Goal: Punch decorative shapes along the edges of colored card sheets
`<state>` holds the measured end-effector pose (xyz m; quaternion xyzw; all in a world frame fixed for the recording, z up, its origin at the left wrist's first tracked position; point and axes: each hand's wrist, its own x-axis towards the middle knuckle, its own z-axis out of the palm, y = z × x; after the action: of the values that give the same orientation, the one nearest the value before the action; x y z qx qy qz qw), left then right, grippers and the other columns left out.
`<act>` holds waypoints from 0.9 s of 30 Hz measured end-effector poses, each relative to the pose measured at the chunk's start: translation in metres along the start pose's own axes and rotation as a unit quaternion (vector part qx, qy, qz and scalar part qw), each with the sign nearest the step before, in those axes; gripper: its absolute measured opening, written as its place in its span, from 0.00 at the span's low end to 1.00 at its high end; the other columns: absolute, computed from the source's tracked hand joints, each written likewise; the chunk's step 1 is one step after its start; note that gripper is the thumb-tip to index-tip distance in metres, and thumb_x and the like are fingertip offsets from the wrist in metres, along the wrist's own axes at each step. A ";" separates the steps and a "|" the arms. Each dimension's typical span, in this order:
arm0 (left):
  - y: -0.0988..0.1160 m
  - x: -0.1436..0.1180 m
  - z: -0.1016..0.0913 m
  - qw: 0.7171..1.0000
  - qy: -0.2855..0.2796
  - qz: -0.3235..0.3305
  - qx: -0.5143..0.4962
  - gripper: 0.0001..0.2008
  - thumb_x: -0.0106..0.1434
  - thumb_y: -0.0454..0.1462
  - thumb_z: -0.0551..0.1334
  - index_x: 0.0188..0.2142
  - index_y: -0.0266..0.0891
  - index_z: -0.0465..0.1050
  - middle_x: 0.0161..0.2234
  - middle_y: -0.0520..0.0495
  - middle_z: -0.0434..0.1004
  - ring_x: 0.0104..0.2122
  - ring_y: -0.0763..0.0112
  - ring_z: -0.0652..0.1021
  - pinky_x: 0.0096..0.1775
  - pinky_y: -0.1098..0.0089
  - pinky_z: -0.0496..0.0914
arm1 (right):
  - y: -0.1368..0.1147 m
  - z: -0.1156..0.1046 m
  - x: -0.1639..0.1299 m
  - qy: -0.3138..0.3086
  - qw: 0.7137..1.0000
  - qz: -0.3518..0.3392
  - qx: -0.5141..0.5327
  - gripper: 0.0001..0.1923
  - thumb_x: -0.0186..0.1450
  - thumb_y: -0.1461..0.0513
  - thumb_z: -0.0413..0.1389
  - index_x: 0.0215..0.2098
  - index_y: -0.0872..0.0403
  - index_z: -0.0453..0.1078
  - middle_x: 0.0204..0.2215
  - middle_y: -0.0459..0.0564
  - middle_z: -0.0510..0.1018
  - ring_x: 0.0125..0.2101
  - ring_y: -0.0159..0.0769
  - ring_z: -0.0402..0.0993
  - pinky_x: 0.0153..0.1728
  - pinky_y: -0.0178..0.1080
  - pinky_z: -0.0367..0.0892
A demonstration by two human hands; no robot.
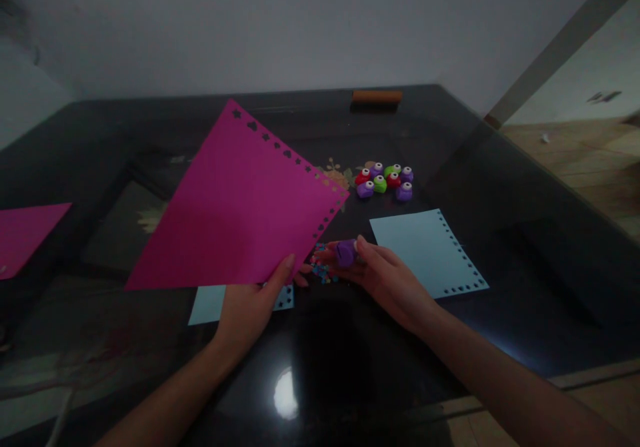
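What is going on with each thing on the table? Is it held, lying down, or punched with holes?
pink paper: held up by left hand, holes punched along two edges.
purple punch: gripped in right hand.
blue paper: lying flat, holes along its right and lower edges.
small punches: lying in a cluster, untouched.
confetti: scattered on the black table.

Cluster of coloured punches (384,180), light-blue sheet (430,250), orange bar (377,96) on dark table (500,187).

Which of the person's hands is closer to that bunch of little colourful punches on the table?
The right. The right hand, holding a purple punch, lies just in front of the cluster of punches; the left hand, holding the magenta sheet, is farther left.
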<state>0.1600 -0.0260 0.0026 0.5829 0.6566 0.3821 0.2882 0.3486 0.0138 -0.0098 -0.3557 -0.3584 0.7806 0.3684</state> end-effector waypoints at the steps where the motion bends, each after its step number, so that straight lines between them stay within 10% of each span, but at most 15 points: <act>1: -0.001 0.000 0.000 1.000 -0.002 -0.001 -0.001 0.18 0.61 0.46 0.55 0.20 0.43 0.75 0.24 0.51 0.80 0.28 0.65 0.78 0.45 0.64 0.70 | -0.001 0.000 0.000 0.000 1.000 -0.003 -0.007 0.19 0.63 0.49 0.53 0.39 0.55 0.75 0.41 0.54 0.80 0.45 0.40 0.74 0.52 0.46 0.63; 16: 0.000 0.000 0.000 1.000 -0.007 -0.015 -0.026 0.18 0.61 0.46 0.56 0.20 0.43 0.74 0.23 0.51 0.79 0.29 0.65 0.78 0.45 0.64 0.70 | -0.009 -0.010 0.005 0.008 0.973 -0.059 -0.223 0.21 0.64 0.47 0.50 0.42 0.53 0.73 0.38 0.50 0.78 0.39 0.37 0.73 0.45 0.44 0.67; 27: 0.001 0.000 0.000 0.998 -0.012 -0.034 -0.049 0.14 0.60 0.44 0.57 0.22 0.44 0.76 0.25 0.53 0.81 0.30 0.65 0.79 0.43 0.64 0.72 | -0.025 -0.006 -0.005 -0.113 0.879 -0.114 -0.449 0.17 0.66 0.54 0.51 0.50 0.48 0.69 0.46 0.49 0.77 0.47 0.43 0.71 0.48 0.46 0.63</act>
<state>0.1609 -0.0256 0.0037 0.5500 0.6530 0.3966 0.3374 0.3634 0.0234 0.0095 -0.3486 -0.7478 0.5234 0.2128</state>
